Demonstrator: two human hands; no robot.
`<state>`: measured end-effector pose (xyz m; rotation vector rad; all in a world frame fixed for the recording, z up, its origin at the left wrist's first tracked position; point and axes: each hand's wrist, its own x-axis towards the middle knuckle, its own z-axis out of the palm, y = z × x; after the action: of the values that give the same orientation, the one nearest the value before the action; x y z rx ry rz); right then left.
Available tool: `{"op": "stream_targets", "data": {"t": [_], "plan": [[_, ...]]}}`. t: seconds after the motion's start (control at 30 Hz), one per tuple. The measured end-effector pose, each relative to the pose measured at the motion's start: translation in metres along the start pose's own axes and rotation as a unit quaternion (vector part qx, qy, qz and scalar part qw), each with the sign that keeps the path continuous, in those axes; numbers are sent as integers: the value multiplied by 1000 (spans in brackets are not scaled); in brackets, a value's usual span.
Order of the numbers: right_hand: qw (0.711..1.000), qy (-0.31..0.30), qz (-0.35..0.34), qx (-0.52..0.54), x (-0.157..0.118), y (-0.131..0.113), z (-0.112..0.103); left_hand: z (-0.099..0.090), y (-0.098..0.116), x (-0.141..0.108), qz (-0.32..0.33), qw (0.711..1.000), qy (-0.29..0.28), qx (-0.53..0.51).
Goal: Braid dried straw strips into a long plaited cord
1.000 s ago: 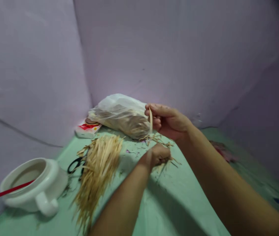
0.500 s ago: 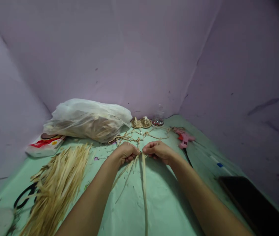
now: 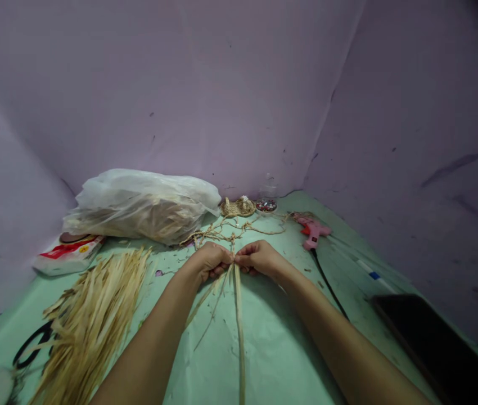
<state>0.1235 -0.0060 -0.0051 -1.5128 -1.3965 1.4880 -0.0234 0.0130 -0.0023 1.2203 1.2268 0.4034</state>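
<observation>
My left hand (image 3: 212,261) and my right hand (image 3: 260,259) meet at the middle of the table, both pinching pale, flat fibre strips (image 3: 239,332). One long strip runs from the fingers toward me, and thinner strands hang down beside my left hand. Beyond my fingertips the strips join a knotted, twisted fibre cord (image 3: 249,226) spread over the table. The exact spot where the fingers grip is partly hidden by the fingers themselves. A thick bundle of loose fibre strips (image 3: 95,326) lies to the left of my left forearm.
On the green table (image 3: 281,360) a plastic bag (image 3: 146,208) of fibre lies at the back left, near a red and white packet (image 3: 70,254). Black scissor handles (image 3: 32,346) show at left. A pink glue gun (image 3: 314,232), its cord and a dark flat device (image 3: 428,343) lie right.
My hands have drawn closer together at the pinched strips. The whole view has shifted slightly, so things appear a little further left.
</observation>
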Motion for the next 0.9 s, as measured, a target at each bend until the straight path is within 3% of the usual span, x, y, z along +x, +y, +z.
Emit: {"op": "stream_targets", "data": {"t": [0.17, 0.33, 0.47, 0.6, 0.73, 0.9], "plan": [[1000, 18, 17, 13, -2, -2, 1, 0, 0, 0, 10, 1000, 3, 0], [999, -3, 39, 33, -3, -5, 2, 1, 0, 0, 4, 1000, -6, -8], [999, 14, 23, 31, -6, -9, -11, 0, 1, -1, -1, 1000, -7, -2], [997, 50, 2, -53, -7, -7, -33, 0, 1, -2, 0, 1000, -3, 0], [967, 122, -59, -216, 0, -1, -36, 0, 1, -3, 4, 1000, -5, -2], [971, 91, -65, -211, 0, -2, -29, 0, 2, -3, 3, 1000, -6, -6]]}}
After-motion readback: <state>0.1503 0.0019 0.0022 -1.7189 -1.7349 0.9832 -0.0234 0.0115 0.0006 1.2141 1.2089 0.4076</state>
